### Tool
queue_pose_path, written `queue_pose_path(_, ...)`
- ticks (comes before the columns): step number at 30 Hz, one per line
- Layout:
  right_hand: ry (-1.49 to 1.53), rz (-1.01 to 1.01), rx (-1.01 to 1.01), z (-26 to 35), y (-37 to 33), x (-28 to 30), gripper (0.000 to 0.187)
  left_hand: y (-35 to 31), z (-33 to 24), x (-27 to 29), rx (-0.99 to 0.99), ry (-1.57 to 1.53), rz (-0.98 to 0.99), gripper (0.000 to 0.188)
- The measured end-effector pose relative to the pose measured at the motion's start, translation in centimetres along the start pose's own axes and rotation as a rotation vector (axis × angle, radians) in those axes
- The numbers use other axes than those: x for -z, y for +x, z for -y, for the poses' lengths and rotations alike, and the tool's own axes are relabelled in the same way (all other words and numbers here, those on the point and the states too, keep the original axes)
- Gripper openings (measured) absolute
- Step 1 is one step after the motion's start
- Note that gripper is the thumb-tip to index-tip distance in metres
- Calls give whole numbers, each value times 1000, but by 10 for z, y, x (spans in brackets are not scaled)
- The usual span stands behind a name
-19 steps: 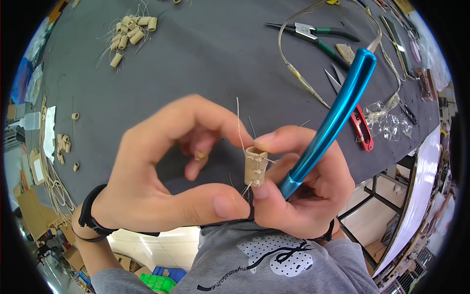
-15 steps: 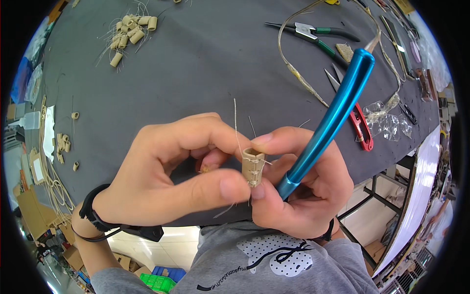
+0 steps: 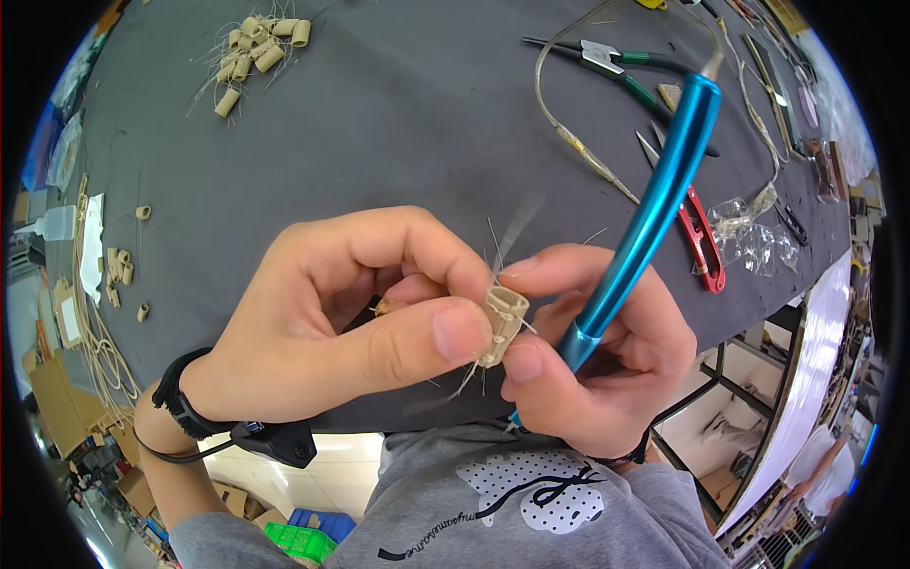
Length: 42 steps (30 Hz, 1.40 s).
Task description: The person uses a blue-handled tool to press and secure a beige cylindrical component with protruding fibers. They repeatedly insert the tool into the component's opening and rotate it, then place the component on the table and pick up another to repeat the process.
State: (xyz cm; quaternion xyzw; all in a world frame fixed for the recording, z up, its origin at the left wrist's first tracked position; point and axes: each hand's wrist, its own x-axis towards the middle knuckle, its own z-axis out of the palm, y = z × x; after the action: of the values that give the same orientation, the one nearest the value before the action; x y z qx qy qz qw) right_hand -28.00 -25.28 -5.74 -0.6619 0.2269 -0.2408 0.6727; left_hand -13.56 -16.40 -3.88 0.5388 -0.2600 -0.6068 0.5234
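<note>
A small beige tube (image 3: pixel 503 327) with a stitched seam and loose thread ends sits tilted over the front of the table, its open end upward. My left hand (image 3: pixel 341 313) pinches it between thumb and index finger. A shiny blue pen-shaped tool (image 3: pixel 656 204) on a cord rests in my right hand (image 3: pixel 616 379), slanting up and away. The right thumb and index finger are also at the tube's right side; whether they grip it or only touch it I cannot tell. A bit of the tool's lower end shows below the right hand.
A heap of similar tubes (image 3: pixel 254 47) with threads lies at the far left, and several more tubes (image 3: pixel 119 266) at the left edge. Far right are green-handled pliers (image 3: pixel 607 62), red-handled scissors (image 3: pixel 701 242), crumpled clear plastic (image 3: pixel 758 242) and the tool's cord (image 3: pixel 578 147).
The tube has shifted slightly right and turned, tilting its open end more into view. A long thread above it is now blurred by motion. Both hands still hold on.
</note>
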Motion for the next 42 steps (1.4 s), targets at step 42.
queue_pose_path(42,19,-56,-9,-5,-2,-1,24,-1,4,-3,14,-62,-62,22)
